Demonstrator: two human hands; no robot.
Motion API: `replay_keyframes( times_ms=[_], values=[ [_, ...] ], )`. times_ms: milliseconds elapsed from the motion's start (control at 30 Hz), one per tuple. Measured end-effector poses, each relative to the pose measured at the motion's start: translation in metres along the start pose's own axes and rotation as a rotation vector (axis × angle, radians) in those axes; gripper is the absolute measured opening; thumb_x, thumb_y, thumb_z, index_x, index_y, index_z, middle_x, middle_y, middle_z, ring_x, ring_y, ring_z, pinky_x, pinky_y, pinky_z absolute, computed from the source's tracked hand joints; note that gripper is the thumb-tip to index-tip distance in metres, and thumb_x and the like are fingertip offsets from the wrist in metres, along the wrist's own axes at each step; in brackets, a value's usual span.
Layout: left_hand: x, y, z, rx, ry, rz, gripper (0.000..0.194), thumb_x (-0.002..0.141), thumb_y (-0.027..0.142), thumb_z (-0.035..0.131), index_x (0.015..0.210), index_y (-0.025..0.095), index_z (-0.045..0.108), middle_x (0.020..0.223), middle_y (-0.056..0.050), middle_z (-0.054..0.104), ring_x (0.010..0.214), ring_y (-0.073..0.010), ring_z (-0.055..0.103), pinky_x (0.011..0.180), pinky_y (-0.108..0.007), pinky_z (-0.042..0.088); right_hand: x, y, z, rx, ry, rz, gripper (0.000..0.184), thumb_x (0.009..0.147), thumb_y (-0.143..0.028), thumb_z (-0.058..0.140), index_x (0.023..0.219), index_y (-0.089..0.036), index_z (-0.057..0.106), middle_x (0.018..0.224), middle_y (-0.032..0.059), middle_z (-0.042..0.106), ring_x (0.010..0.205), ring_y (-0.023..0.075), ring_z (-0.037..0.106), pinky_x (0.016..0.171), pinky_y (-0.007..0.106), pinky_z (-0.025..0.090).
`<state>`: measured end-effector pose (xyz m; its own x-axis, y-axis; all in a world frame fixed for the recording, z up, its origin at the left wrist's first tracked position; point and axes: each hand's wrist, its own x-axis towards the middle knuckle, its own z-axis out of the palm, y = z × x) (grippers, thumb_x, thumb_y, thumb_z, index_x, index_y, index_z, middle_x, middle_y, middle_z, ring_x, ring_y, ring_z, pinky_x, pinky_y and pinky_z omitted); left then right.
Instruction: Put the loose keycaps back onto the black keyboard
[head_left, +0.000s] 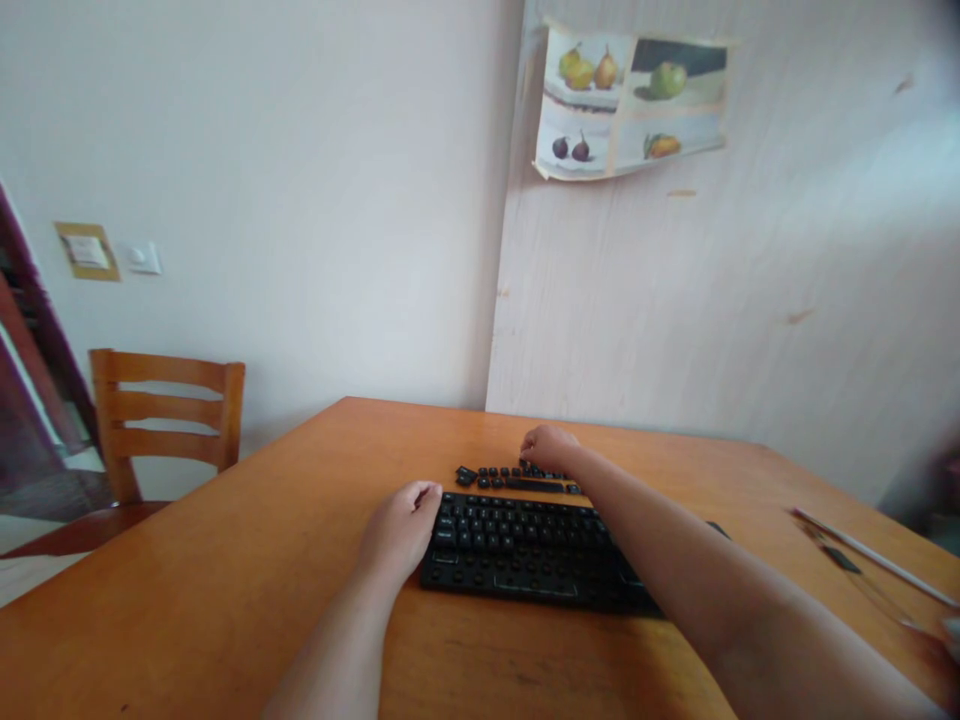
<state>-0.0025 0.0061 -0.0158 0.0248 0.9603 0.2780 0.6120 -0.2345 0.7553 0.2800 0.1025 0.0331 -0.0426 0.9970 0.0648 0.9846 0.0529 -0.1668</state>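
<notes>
The right forearm hides part of the black keyboard.

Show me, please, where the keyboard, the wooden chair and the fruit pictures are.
Keyboard (487,530), head view, on the keys towards its left end.
Wooden chair (169,410), head view, on its back's middle slat.
Fruit pictures (630,112), head view, near their middle.

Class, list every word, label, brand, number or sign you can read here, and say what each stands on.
No text is clear enough to quote.
Black keyboard: pale marks on its keys, too small to read.
Loose keycaps: too small to read.
Yellow-edged wall panel: too blurred to read.
Fruit sheet: no writing visible.
</notes>
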Motion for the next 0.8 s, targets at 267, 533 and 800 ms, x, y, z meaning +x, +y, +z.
replay_keyframes(
  times_ms=[267, 533, 800],
  values=[
    [-0.0008, 0.0018, -0.0007, -0.004, 0.009, -0.002, 0.042, 0.087, 0.054, 0.044, 0.095, 0.024, 0.071, 0.099, -0.007, 0.074, 0.091, -0.0241, 0.067, 0.076, -0.029, 0.046, 0.0023, 0.0073, 0.0000, 0.058, -0.057, -0.027, 0.021, 0.070, -0.031, 0.073, 0.090, -0.026, 0.077, 0.089, 0.0018, 0.074, 0.083, 0.0160, 0.065, 0.069, 0.023, 0.045],
    [-0.0011, 0.0023, -0.0012, 0.008, 0.011, -0.002, 0.040, 0.087, 0.053, 0.044, 0.094, 0.024, 0.071, 0.098, -0.006, 0.074, 0.092, -0.0245, 0.067, 0.075, -0.029, 0.046, 0.0020, 0.0073, 0.0024, 0.058, -0.055, -0.018, 0.018, 0.070, -0.032, 0.072, 0.085, -0.025, 0.078, 0.084, 0.0024, 0.073, 0.078, 0.0158, 0.064, 0.065, 0.024, 0.044],
    [-0.0012, 0.0020, -0.0001, 0.004, 0.013, 0.002, 0.040, 0.088, 0.052, 0.044, 0.093, 0.024, 0.072, 0.096, -0.006, 0.075, 0.089, -0.0237, 0.067, 0.076, -0.029, 0.046, 0.0007, 0.0050, 0.0036, 0.042, -0.058, -0.021, 0.015, 0.071, -0.030, 0.070, 0.080, -0.020, 0.078, 0.076, 0.0042, 0.072, 0.070, 0.0145, 0.062, 0.061, 0.022, 0.043]
  ],
)
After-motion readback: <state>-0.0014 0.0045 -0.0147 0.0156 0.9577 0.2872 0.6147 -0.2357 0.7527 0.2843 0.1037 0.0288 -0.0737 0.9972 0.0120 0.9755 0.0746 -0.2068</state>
